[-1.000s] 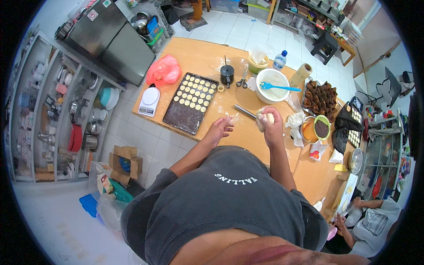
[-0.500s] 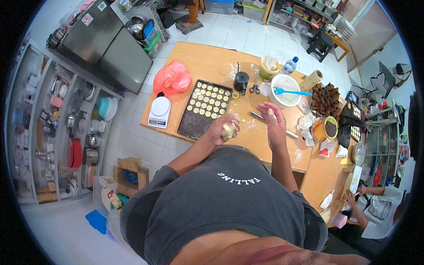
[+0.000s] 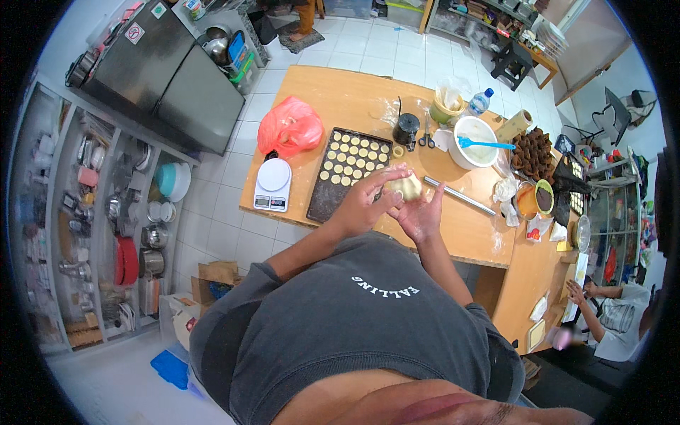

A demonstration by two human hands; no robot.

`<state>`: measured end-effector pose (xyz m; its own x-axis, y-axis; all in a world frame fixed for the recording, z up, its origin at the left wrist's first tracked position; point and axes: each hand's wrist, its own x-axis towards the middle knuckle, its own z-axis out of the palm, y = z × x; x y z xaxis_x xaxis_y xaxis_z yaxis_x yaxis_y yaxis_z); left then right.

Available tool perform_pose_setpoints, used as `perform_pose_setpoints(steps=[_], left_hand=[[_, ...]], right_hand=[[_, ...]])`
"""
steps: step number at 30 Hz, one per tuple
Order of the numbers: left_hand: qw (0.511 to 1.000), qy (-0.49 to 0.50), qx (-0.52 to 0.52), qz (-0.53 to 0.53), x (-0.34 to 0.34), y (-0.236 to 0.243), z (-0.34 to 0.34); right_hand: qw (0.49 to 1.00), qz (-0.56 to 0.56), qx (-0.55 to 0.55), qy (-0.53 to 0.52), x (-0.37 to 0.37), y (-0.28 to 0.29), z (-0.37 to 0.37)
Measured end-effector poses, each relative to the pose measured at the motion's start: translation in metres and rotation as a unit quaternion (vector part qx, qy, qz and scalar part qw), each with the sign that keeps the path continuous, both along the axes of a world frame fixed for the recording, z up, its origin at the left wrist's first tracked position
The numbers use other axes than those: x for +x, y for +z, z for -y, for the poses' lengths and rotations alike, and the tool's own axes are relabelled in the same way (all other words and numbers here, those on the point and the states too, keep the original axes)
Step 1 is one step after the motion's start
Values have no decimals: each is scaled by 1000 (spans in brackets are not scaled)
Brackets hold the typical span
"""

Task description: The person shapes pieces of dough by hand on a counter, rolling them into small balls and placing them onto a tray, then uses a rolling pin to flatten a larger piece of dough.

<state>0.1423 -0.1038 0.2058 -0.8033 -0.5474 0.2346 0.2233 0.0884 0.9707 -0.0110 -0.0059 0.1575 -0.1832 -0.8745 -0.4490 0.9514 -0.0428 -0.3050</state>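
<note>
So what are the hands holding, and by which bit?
A pale dough lump: the left hand cups its left side; the right hand is at its near side, its grip unclear.

White-tiled floor [image 3: 350, 46], dark refrigerator [image 3: 166, 81]

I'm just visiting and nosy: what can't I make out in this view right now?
In the head view:
- Underside of the dough: hidden by the left hand and right hand.
- Near right corner of the baking tray: covered by the left hand and wrist.
- Reading on the scale: too small.
- Upper body of the person beyond the table: cut off by the top edge.
</note>
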Motion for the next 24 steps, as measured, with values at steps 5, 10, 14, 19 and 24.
perform_pose_setpoints(steps=[5, 10, 14, 19, 24], left_hand=[[997, 18, 69, -36, 15, -7, 11], [909, 120, 395, 51, 23, -61, 32], [793, 15, 608, 35, 20, -98, 33], [773, -104, 615, -113, 2, -71, 22], [792, -53, 601, -95, -6, -86, 17]], right_hand=[[993, -109, 32, 11, -20, -70, 0], [888, -431, 141, 73, -3, -42, 8], [757, -650, -40, -51, 15, 11, 20], [751, -637, -172, -26, -2, 41, 18], [782, -612, -94, -64, -24, 24, 2]])
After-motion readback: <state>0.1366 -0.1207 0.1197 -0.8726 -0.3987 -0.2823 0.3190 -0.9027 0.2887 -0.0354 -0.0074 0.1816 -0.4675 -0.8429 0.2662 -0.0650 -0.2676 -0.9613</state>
